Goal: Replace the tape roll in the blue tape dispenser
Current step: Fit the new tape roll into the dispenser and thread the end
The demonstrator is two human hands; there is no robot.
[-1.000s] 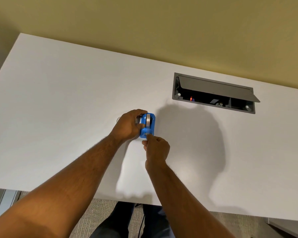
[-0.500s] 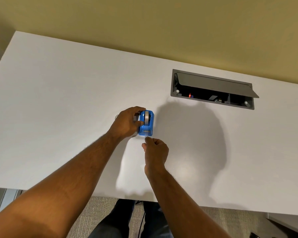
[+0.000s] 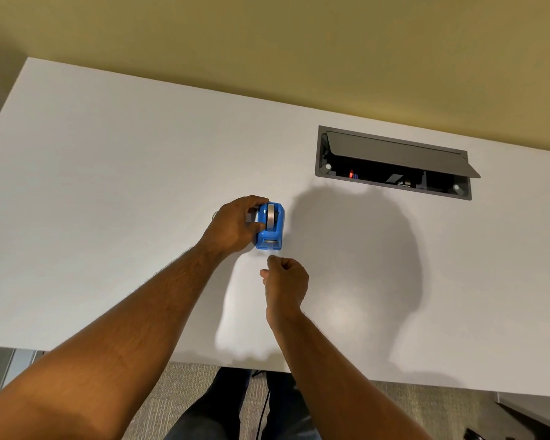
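I am looking down at a white tabletop [image 3: 108, 192] that is filling most of the view, with an olive wall behind it. A grey cable hatch [image 3: 394, 161] is sitting open in the far right part of the surface, well apart from everything else. Near the middle, my left hand [image 3: 232, 227] is wrapping around the left side of the blue tape dispenser [image 3: 270, 227], thumb and fingers curling against its body and holding it upright on the tabletop. A roll of tape [image 3: 271, 214] is sitting in the top of the dispenser, edge up. Just beside the dispenser's near end, my right hand [image 3: 286, 285] is hovering with its fingers curled into a loose fist, thumb and forefinger pinching together at the tip. A faint clear strip seems to be running from the dispenser's cutter to that pinch, though I cannot tell for certain.
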